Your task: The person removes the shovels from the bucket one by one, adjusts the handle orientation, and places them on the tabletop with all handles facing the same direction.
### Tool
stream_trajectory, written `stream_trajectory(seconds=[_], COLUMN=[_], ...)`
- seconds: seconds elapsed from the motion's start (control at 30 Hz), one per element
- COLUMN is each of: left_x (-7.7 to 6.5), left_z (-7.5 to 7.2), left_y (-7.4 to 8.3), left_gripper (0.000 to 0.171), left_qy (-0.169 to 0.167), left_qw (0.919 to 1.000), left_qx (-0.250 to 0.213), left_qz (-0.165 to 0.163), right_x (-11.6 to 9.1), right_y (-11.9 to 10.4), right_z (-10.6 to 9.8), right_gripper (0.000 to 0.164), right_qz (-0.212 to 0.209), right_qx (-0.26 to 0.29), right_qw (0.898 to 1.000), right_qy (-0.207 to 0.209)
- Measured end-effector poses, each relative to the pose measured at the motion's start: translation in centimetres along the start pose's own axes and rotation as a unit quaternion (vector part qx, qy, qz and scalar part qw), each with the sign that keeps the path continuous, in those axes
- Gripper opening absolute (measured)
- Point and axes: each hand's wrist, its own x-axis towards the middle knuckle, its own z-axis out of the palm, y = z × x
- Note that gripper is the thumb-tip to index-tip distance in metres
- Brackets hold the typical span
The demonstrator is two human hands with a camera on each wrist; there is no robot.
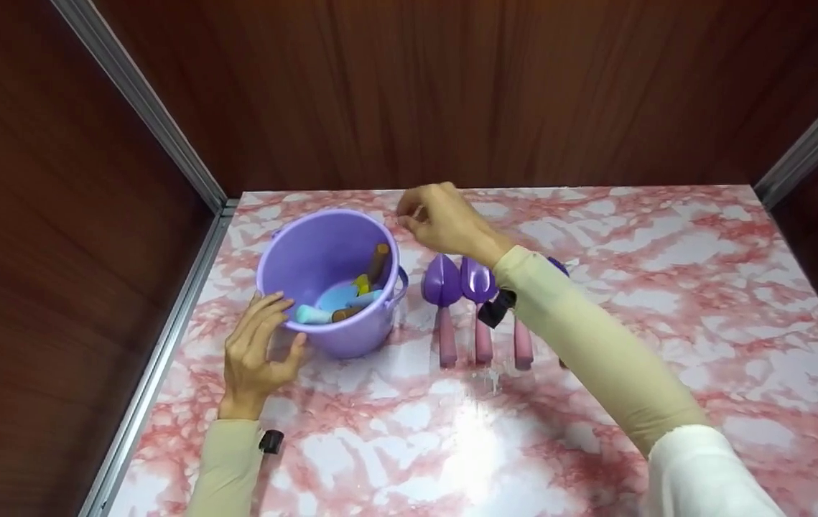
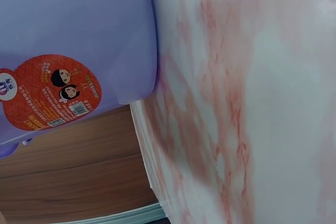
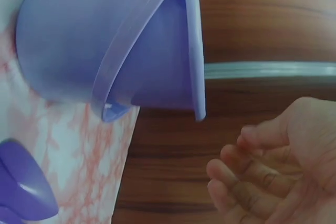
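Observation:
A purple bucket (image 1: 351,334) stands on the table, with its handle folded down against its outer wall in the right wrist view. Inside it lie a light teal handle (image 1: 314,314), brown stick-like pieces (image 1: 378,264), a yellow piece (image 1: 362,283) and a blue piece (image 1: 337,296). My left hand (image 1: 258,352) holds the near left of the rim, fingers over the edge and thumb at the outer wall. Just right of the bucket, above the table, my right hand (image 1: 444,219) hangs with loosely curled fingers and nothing in them; the right wrist view shows the same hand (image 3: 278,166).
Right of the bucket, a purple trowel (image 1: 442,280) and a purple scoop (image 1: 478,278), both pink-handled, lie side by side. Another pink handle (image 1: 522,345) shows beside them, partly hidden by my right arm. Brown wood-grain panels (image 1: 452,93) enclose the table's back and sides.

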Motion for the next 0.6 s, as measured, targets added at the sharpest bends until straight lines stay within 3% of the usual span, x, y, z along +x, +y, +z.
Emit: stream_trajectory(seconds=[0.27, 0.47, 0.6], left_x=[-0.4, -0.8, -0.8], left_z=[0.6, 0.7, 0.8], left_y=[0.1, 0.2, 0.2], left_gripper=[0.041, 0.043, 0.046], left_qy=[0.006, 0.018, 0.022], left_qw=[0.9998, 0.9996, 0.9995], left_qx=[-0.009, -0.01, -0.013], left_qz=[-0.018, -0.02, -0.018], right_x=[1.6, 2.1, 2.5], right_y=[-1.6, -2.8, -3.8], right_z=[2.5, 4.5, 5.8], right_gripper=[0.016, 0.025, 0.023], right_qz=[-0.096, -0.109, -0.099], right_qx=[-0.028, -0.139, -0.224], right_qw=[0.995, 0.98, 0.961], right_qy=[-0.027, -0.094, -0.126])
